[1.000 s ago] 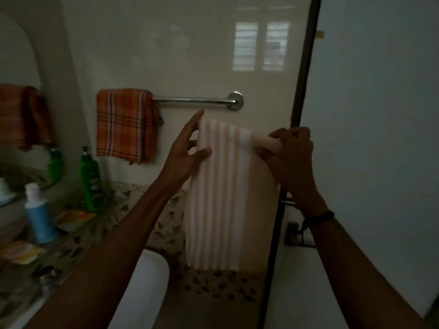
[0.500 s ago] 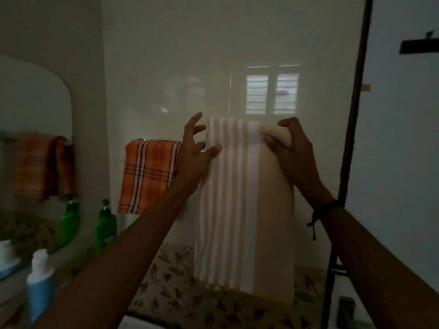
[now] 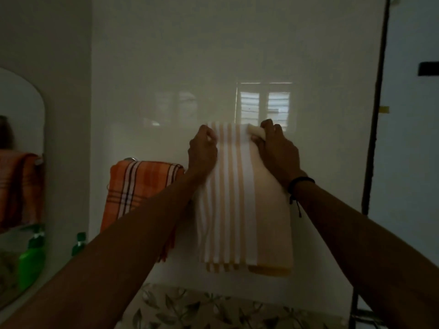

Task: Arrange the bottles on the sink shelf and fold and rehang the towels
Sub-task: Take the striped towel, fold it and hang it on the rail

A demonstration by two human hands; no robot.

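Note:
A folded white towel with pale orange stripes [image 3: 240, 210] hangs down in front of the wall, held up by its top edge. My left hand [image 3: 203, 153] grips its top left corner and my right hand [image 3: 275, 148] grips its top right corner, where a bit of cloth bunches. An orange checked towel [image 3: 140, 186] hangs folded over the wall rail to the left; the rail itself is mostly hidden behind the towels. The top of a green bottle [image 3: 79, 243] shows behind my left forearm.
A mirror [image 3: 21, 162] at the far left reflects the orange towel and a green bottle. Glossy wall tiles lie behind the towels, with leaf-patterned tiles [image 3: 202, 307] below. A dark door frame [image 3: 373, 138] runs down the right side.
Both hands have lifted the striped towel higher up the wall, above the rail's height. My left hand went from spread fingers to a closed grip on the corner. The view has tilted upward.

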